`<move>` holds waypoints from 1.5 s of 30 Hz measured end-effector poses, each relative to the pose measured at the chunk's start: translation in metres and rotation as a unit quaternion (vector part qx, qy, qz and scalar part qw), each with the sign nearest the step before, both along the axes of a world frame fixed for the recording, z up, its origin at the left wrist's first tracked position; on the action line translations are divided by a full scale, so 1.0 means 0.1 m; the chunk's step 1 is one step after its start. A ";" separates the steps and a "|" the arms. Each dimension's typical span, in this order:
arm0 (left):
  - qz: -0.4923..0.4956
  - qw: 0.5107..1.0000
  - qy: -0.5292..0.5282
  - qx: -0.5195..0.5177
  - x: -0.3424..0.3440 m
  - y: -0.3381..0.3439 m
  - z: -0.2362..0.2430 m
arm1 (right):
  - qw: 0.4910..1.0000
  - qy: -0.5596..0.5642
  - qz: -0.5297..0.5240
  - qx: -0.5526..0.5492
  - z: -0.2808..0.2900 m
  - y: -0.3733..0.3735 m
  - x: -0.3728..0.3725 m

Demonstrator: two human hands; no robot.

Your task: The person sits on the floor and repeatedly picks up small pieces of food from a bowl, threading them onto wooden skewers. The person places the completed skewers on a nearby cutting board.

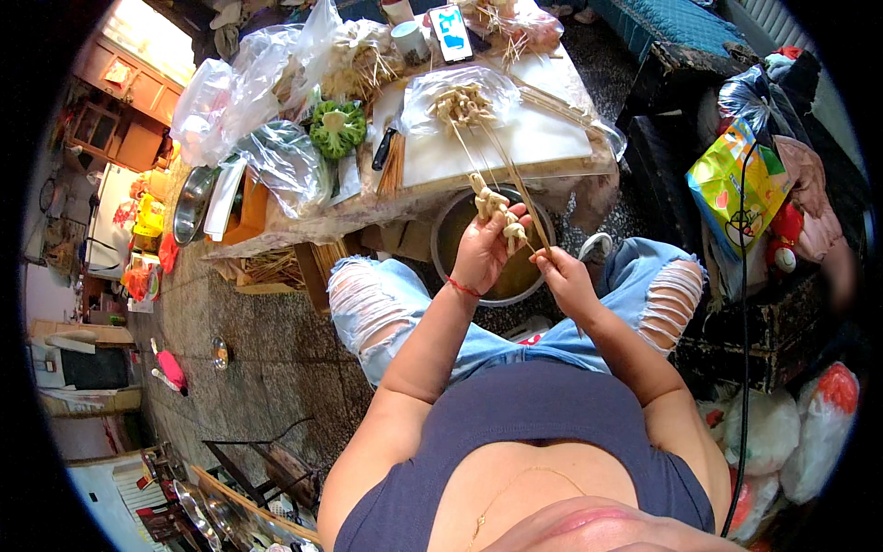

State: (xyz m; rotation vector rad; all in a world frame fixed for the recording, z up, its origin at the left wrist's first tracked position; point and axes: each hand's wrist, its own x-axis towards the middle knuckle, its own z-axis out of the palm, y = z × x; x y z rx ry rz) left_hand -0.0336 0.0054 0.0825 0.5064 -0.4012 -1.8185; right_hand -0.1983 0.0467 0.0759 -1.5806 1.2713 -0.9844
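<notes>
While both bare hands are above the round, pale-rimmed basin (504, 302), the left hand (482, 254) closes its fingers around a row of pale, knotted food pieces (488, 202) over the basin's middle. The row's long axis slants from far left to near right, so its near end comes just beside the right hand (565, 278), over the basin's right side. That hand's fingers are pinched narrow on the near ends of long, thin, brownish sticks (513, 177), which run away from the body and slightly left, roughly alongside the row. Whether their far ends touch the heap of loose pale knots (463, 103) cannot be told. That heap lies beyond the basin, in a clear plastic bag (419, 103) on the cloth-edged desk (359, 215).
</notes>
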 end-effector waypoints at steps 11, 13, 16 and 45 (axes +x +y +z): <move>-0.010 0.997 -0.075 0.007 0.31 -0.14 -0.17 | 1.000 -0.004 -0.006 0.010 0.02 -0.03 -0.10; -0.037 0.993 -0.108 0.042 0.35 -0.11 -0.28 | 0.998 0.005 -0.022 0.052 0.15 -0.24 -0.09; -0.082 0.975 -0.194 0.076 0.40 -0.06 -0.46 | 0.994 -0.069 -0.059 0.053 -0.13 -0.74 -0.09; -0.461 0.321 -0.805 -0.189 0.26 -0.41 -2.37 | 0.992 0.005 -0.123 0.034 -0.03 -1.11 -0.44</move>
